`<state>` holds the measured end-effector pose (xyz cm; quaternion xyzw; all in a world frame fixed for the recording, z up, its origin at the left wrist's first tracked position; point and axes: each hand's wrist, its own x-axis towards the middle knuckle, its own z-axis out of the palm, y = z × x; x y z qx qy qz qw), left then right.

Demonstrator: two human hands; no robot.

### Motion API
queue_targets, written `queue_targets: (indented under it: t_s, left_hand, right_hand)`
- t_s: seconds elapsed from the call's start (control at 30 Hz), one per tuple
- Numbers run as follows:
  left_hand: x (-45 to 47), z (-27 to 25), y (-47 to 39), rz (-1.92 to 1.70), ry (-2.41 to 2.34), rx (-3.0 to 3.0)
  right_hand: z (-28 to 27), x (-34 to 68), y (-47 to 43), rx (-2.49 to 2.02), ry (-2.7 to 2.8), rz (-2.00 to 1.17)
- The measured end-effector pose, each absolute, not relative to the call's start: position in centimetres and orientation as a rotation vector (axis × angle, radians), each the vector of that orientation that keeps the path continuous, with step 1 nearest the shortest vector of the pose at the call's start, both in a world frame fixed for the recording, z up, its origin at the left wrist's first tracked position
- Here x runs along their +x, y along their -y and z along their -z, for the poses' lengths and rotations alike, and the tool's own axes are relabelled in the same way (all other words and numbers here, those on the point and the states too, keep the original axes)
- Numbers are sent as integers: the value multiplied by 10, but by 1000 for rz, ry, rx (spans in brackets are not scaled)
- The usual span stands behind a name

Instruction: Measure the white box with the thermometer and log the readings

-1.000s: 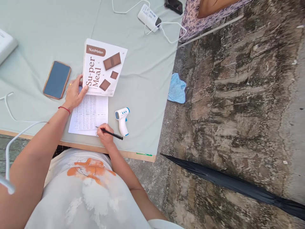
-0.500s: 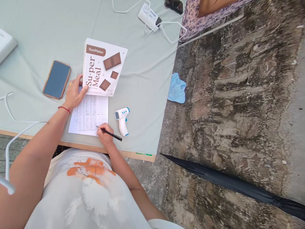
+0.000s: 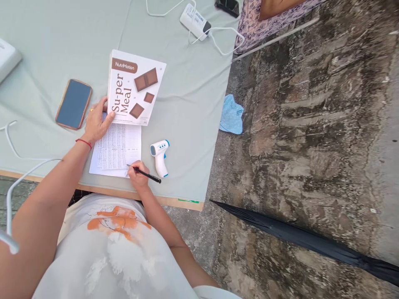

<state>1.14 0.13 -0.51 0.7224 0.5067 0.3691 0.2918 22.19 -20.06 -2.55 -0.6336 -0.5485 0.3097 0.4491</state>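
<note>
My left hand [image 3: 97, 120] grips the lower left corner of a white box [image 3: 126, 89] printed "NutriMotion Su-per Meal", thumb on the front face and fingers behind its left side. Under the box lie paper sheets [image 3: 116, 147] with rows of small handwriting; their upper part is hidden by it. In my right hand [image 3: 138, 175] is a black pen [image 3: 149, 175], its tip at the lower right of the sheets. Just right of that hand, a white and blue infrared thermometer [image 3: 160, 158] lies on the cloth. A phone [image 3: 74, 104] rests left of my left hand.
A pale green cloth covers the table [image 3: 183, 91]. At the back are a white device [image 3: 195, 21] with a cable and a dark phone-like object [image 3: 228, 6]. A blue cloth [image 3: 231, 115] hangs at the right edge. A folded black umbrella [image 3: 296, 236] reaches across the right side. Another person's patterned clothing [image 3: 249, 29] shows.
The pen and my right hand have shifted very slightly to the right. My left hand and the box stay in nearly the same place.
</note>
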Motion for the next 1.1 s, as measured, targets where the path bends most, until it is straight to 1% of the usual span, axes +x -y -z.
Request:
queue_targets:
  t_s: [0.27, 0.43, 0.63, 0.83, 0.97, 1.03, 1.1]
  left_hand:
    - [11, 6, -2, -996, -1331, 1929]
    - [12, 3, -1, -942, -1396, 1921]
    - [13, 6, -1, -995, -1392, 1920]
    - [11, -1, 1, -949, -1424, 1914]
    - [8, -5, 3, -941, -1444, 1933]
    - [7, -5, 3, -932, -1456, 1933]
    - [5, -5, 3, -935, -1462, 1927]
  right_hand:
    - [30, 222, 201, -1546, 1388, -774]
    - [28, 229, 204, -1519, 1400, -687]
    - [27, 256, 182, -1525, 1716, -536]
    - [31, 261, 157, -1515, 2005, -398]
    - [27, 269, 165, -1569, 1848, -216]
    - [26, 281, 174, -1753, 1669, -130]
    - [27, 294, 182, -1986, 1532, -171]
